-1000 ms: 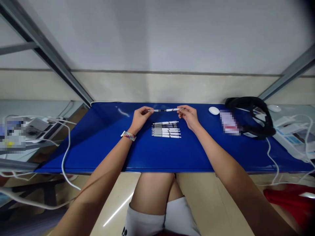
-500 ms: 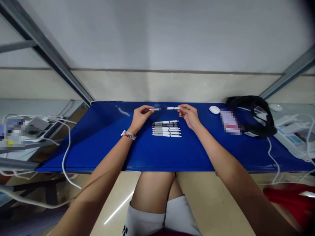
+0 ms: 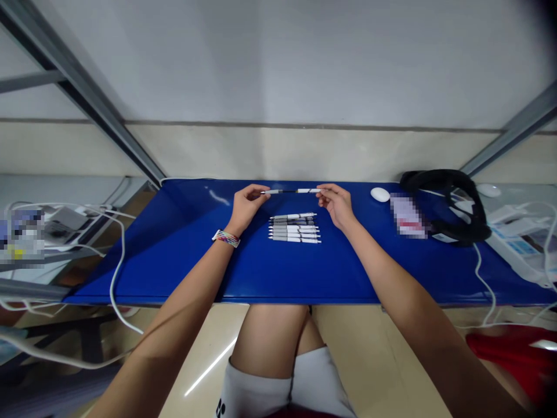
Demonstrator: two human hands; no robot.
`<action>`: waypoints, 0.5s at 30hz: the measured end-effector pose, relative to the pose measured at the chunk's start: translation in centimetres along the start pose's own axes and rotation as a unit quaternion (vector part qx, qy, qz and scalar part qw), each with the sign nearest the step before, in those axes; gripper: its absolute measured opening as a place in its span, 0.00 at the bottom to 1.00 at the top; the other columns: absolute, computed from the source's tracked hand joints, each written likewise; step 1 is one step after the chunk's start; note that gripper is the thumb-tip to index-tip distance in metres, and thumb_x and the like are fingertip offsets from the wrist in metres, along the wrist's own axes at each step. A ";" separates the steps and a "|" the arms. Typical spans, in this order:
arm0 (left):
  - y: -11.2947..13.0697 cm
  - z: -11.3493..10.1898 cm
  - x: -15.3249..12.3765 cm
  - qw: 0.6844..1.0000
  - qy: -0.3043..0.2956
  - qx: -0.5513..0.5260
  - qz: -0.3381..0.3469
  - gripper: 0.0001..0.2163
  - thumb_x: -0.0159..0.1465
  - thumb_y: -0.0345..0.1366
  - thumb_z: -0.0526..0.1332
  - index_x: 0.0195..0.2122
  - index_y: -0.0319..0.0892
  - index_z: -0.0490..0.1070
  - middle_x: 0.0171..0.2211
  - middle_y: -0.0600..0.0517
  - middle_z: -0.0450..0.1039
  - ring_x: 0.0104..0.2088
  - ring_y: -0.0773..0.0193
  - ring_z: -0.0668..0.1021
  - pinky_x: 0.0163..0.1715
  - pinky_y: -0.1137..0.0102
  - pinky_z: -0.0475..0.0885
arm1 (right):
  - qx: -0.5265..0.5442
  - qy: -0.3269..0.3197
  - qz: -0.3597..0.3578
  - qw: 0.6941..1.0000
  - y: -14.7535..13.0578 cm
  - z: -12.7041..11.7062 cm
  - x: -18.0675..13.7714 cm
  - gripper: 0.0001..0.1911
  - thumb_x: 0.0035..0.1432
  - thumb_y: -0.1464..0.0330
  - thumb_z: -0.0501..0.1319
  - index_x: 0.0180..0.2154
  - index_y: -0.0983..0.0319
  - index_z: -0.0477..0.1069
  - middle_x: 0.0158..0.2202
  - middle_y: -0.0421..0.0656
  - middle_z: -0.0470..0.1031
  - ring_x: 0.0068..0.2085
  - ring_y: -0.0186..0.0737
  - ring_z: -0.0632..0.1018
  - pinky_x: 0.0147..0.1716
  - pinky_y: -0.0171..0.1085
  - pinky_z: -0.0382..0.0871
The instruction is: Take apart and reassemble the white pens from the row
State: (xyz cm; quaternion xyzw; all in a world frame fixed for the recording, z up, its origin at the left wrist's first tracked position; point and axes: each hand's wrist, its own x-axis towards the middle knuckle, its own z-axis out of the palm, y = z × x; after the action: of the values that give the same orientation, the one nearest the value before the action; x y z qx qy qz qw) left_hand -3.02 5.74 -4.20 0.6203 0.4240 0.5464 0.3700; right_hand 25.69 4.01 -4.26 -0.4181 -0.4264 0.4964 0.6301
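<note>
Over the far part of the blue table (image 3: 191, 255), my left hand (image 3: 249, 204) pinches the pen's grey front part (image 3: 273, 191) between thumb and fingers. The pen's white barrel (image 3: 308, 190) is held at its far end by the fingertips of my right hand (image 3: 336, 204). Between the two parts a thin dark refill (image 3: 289, 191) lies bare, all in one level line. Just below, on the tabletop, several white-and-grey pens (image 3: 294, 230) rest side by side, their tips pointing left.
To the right are a white oval object (image 3: 380, 194), a blurred-out packet (image 3: 408, 216) and a black headband-like strap (image 3: 472, 200). White cables (image 3: 123, 255) hang over the table's left side. A pale wall (image 3: 296, 154) stands behind the far edge.
My hands have drawn slightly apart, the left one moving left and the right one a little right. More of the dark refill shows between the pen's two parts.
</note>
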 end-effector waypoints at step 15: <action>-0.6 -0.1 0.2 1.000 0.017 -0.008 -0.013 0.14 0.56 0.43 0.76 0.41 0.42 0.84 0.36 0.48 0.84 0.38 0.58 0.83 0.44 0.62 0.78 | -0.046 0.044 -0.035 0.997 0.3 -0.8 0.5 0.10 0.50 0.64 0.71 0.37 0.58 0.82 0.29 0.41 0.80 0.26 0.35 0.75 0.26 0.35 0.67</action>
State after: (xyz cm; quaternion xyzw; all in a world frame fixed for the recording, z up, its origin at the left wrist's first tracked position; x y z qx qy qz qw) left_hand -3.18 6.17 -4.65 0.6027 0.4339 0.5554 0.3743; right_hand 26.45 4.51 -4.73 -0.4529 -0.4349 0.4346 0.6456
